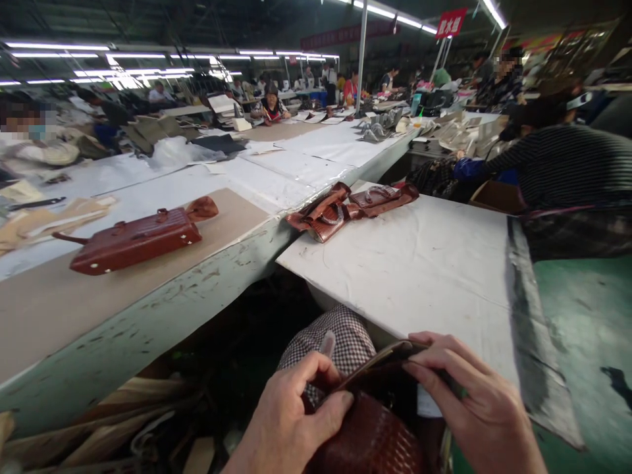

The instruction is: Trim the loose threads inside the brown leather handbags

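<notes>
A brown, crocodile-patterned leather bag piece [368,438] lies across my lap at the bottom of the head view, its edge raised between my two hands. My left hand [296,415] pinches that edge between thumb and fingers on the near left side. Further right, my right hand [471,388] grips the same edge near its far end, thumb below and fingers above. A short clear-looking strip [327,343] pokes up behind my left fingers; what it belongs to is hidden. The lower part of the bag runs out of the picture.
More brown bags [345,210] with wrapped handles lie on the white side table [424,270]. Another brown bag [138,240] rests on its side on the long workbench [232,210]. A co-worker in a striped top [577,164] leans in at right. Boards [118,421] are stacked below the bench.
</notes>
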Action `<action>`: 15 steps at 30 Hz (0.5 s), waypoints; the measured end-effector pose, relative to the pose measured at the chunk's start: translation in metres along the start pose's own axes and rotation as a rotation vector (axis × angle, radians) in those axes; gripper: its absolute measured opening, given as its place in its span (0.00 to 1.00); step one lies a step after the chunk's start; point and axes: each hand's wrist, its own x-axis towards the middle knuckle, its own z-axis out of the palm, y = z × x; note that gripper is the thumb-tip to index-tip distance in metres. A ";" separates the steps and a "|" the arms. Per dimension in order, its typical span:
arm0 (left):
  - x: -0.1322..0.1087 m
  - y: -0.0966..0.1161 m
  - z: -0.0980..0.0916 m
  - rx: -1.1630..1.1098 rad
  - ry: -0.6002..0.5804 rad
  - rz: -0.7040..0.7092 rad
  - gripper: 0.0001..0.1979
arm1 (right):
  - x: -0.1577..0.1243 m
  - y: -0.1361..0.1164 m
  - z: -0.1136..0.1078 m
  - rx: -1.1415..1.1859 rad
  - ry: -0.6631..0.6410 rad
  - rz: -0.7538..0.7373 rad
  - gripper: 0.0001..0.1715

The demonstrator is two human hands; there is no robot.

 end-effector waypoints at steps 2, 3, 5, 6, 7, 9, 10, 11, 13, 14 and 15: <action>0.000 0.000 0.001 -0.006 -0.002 -0.015 0.08 | -0.001 -0.001 0.001 0.012 0.026 0.042 0.08; 0.001 0.000 0.001 -0.004 -0.003 -0.018 0.08 | -0.002 -0.002 0.002 0.016 0.035 0.067 0.08; 0.001 0.001 0.001 0.008 0.001 -0.009 0.08 | -0.004 -0.002 0.004 0.028 0.041 0.101 0.08; 0.002 0.001 0.001 0.014 0.005 0.003 0.07 | -0.004 -0.001 0.004 0.035 0.044 0.120 0.08; 0.002 0.001 0.002 0.019 0.009 0.016 0.07 | -0.005 -0.001 0.005 0.042 0.045 0.134 0.08; 0.002 0.001 0.002 0.025 0.009 0.040 0.06 | -0.004 0.001 0.005 0.056 0.050 0.171 0.08; 0.002 0.001 0.002 0.029 0.008 0.053 0.05 | -0.003 0.002 0.005 0.064 0.044 0.188 0.09; 0.002 0.001 0.003 0.036 0.007 0.071 0.05 | -0.002 0.003 0.006 0.074 0.034 0.201 0.09; 0.002 -0.001 0.003 0.058 0.014 0.118 0.06 | 0.001 0.004 0.006 0.106 -0.001 0.206 0.09; 0.002 -0.001 0.004 0.070 0.020 0.144 0.06 | 0.003 0.004 0.006 0.124 -0.009 0.215 0.09; 0.001 -0.002 0.003 0.081 0.023 0.168 0.07 | 0.004 0.003 0.006 0.141 -0.012 0.219 0.10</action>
